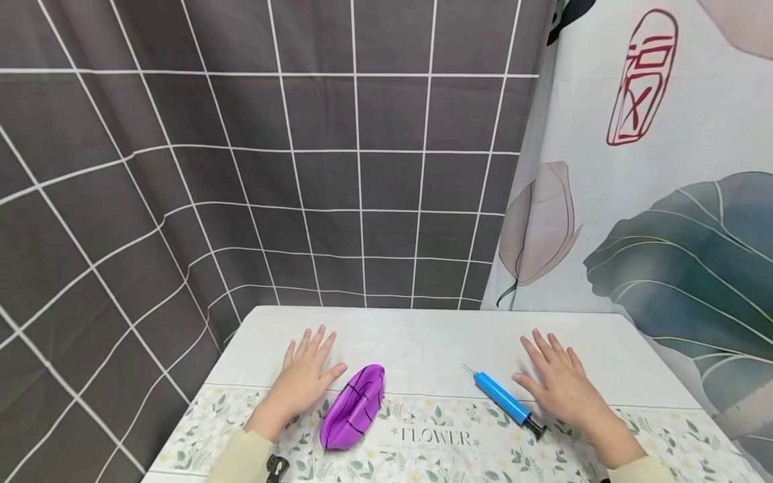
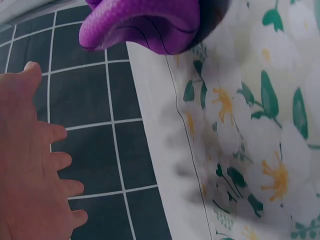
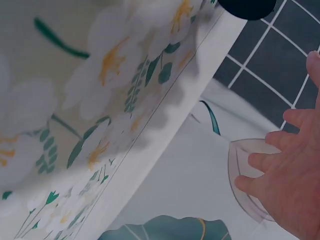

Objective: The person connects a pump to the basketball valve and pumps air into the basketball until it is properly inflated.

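The grip of the left hand (image 1: 304, 376) is held wide, with straight fingers fanned and the thumb spread toward a purple ball (image 1: 353, 407), which is left just beside it, untouched; the grip of the right hand (image 1: 561, 382) is spread in the same way, palm down, with a blue pump (image 1: 501, 397) lying near its thumb, also untouched. By the wrist views both hands are shown raised, and soft finger shadows are cast on the bench (image 1: 423, 339). The ball is set on the near, patterned part of the bench, and its long axis is slanted, with the far end turned away from the person and a little to the right. The pump is laid at the opposite slant: its thin needle is pointed away and to the left, its black handle back and to the right, by the right wrist. The ball is caved in along its length into a boat-like shape, its purple skin finely pebbled and crossed by black lines, while the pump is formed as a smooth straight tube. The bench is covered in plain white at the far side and, nearer, in a print of white flowers, green leaves and the word FLOWER; behind it a dark grey curtain (image 1: 386, 181) is crossed by white lines
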The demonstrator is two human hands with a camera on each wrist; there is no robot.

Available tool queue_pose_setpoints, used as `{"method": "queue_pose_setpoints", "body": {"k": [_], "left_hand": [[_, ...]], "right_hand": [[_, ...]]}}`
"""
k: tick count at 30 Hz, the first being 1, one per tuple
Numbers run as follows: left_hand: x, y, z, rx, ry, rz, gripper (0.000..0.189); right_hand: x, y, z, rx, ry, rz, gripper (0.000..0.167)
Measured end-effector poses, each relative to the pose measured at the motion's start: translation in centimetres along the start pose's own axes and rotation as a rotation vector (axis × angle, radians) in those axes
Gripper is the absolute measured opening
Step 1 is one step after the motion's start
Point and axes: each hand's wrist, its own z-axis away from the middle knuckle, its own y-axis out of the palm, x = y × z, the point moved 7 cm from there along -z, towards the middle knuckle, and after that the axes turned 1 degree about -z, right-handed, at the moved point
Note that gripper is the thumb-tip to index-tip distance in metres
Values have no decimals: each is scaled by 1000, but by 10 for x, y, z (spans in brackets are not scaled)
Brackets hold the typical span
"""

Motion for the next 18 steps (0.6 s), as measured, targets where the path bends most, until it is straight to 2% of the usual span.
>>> {"method": "queue_pose_setpoints", "body": {"k": [6, 13, 18], "left_hand": [[-6, 4, 1, 10, 10, 14, 70], [-14, 6, 2, 19, 18, 19, 70], [-20, 9, 4, 27, 29, 20, 71]], "right_hand": [[3, 6, -1, 17, -7, 8, 76], [12, 10, 0, -7, -30, 30, 72], [17, 14, 1, 17, -21, 21, 71]]}}
